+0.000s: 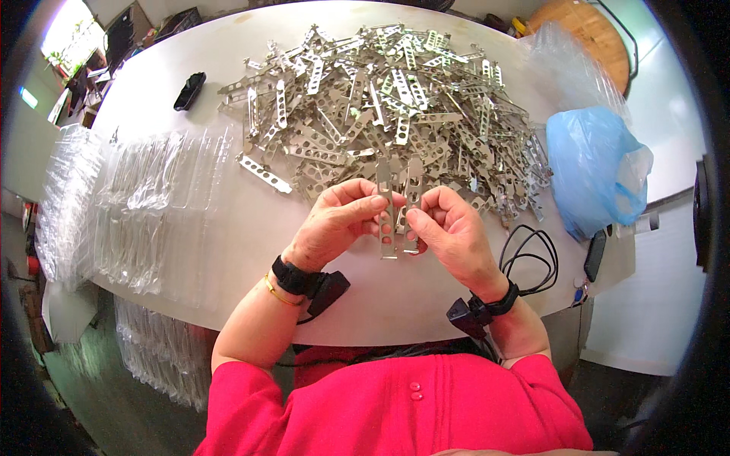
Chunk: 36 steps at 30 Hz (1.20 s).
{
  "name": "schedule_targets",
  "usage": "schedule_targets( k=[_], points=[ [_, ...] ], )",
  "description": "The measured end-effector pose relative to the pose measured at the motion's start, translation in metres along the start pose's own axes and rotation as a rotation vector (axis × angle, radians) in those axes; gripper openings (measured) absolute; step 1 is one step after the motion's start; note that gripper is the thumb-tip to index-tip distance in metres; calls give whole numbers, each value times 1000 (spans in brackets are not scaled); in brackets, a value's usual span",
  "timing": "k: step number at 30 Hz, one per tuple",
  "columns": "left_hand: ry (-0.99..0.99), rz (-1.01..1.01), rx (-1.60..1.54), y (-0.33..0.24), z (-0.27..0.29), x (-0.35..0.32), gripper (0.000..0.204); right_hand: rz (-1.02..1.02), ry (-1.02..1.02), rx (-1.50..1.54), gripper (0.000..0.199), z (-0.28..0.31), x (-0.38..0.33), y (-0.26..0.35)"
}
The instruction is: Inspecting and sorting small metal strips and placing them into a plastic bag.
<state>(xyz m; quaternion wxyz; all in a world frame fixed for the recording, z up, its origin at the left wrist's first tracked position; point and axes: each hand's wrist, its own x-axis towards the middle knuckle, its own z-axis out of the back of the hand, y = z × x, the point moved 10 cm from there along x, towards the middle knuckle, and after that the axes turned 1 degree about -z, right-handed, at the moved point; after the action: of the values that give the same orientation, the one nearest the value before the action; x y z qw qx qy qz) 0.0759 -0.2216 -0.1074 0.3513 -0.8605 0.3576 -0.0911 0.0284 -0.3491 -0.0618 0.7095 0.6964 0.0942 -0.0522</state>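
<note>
Between the thumb and fingers of my left hand (344,215) is an upright metal bracket (385,228), a narrow silver strip with round holes and a bent lower end. My right hand (447,222) pinches a similar metal bracket (413,190) beside it, the two strips standing nearly parallel with a small gap. Just beyond my hands spreads a large heap of loose perforated metal brackets (357,106). One bracket (265,174) lies at the heap's near left edge.
Clear plastic trays (144,205) lie on the table's left. A blue plastic bag (593,171) stands at the right, with clear plastic sheeting (574,72) behind it. A black cable (532,262) coils near my right wrist. A small black tray (190,91) sits at the far left.
</note>
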Motion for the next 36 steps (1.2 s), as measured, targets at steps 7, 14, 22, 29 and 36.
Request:
schedule_targets(
  k=[7, 14, 22, 29, 36],
  points=[
    [80, 43, 80, 5, -14, -4, 14, 18, 24, 2, 11, -11, -3, -8],
    [3, -9, 118, 0, -5, -3, 16, 91, -19, -248, 12, -6, -3, 0],
    [-102, -86, 181, -3, 3, -4, 15, 189, -38, -267, 12, -11, -6, 18],
    [-59, -79, 241, -3, -3, -5, 21, 238, -69, -234, 7, -12, -6, 18],
    [-126, -144, 453, -13, -1, -6, 26, 146, -19, 52, 9, -10, -5, 15]
  ],
)
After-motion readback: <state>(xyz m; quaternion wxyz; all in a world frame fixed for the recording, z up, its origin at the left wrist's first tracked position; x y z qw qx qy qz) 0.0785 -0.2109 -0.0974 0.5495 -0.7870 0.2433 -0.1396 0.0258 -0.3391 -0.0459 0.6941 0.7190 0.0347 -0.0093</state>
